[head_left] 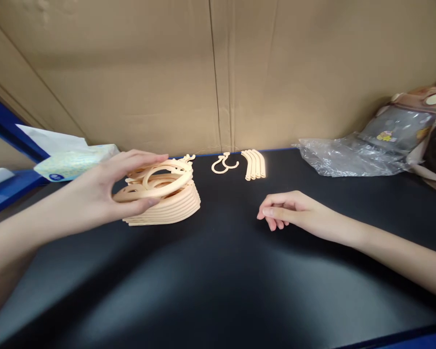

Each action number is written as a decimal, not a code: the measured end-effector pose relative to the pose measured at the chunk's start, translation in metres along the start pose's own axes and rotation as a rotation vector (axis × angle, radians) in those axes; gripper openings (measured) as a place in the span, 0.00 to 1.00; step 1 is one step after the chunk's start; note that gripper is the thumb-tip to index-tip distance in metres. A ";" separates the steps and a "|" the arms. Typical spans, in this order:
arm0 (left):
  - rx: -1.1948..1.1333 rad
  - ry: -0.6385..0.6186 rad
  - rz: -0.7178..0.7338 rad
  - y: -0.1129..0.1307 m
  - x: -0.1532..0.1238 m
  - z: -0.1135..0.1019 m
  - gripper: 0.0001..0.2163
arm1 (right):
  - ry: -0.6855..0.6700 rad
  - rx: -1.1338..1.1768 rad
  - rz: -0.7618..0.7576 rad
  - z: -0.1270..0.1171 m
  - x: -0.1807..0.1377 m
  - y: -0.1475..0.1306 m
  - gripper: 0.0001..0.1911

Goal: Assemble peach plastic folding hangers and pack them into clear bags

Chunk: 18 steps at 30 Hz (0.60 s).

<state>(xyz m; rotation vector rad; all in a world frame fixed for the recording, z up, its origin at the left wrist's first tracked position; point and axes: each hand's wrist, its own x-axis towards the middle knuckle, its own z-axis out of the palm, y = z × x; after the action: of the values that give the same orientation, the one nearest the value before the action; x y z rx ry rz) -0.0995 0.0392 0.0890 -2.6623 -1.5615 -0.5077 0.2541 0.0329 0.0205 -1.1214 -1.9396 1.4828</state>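
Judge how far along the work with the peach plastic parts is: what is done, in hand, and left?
Done: parts lie sorted as a stack, two hooks and a row of curved bars; nothing assembled shows. In hand: the left hand grips the top curved piece of the stack; the right hand rests empty on the table. Left: the rest of the stack, hooks and bars lie untouched.

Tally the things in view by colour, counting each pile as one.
Peach: 3 (ring stack gripped by left hand, hooks, curved rods)
Clear: 1 (plastic bag)
Blue-white: 1 (tissue pack)
Brown-lidded: 1 (bottle)
Total: 6
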 end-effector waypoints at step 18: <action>-0.050 -0.130 0.012 -0.004 -0.001 0.000 0.27 | -0.024 -0.073 -0.004 0.000 -0.001 -0.002 0.16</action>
<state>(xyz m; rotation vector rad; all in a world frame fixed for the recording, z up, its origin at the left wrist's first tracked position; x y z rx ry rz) -0.1031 0.0399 0.0883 -2.7923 -1.5837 -0.3857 0.2544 0.0319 0.0225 -1.1348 -2.0267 1.4398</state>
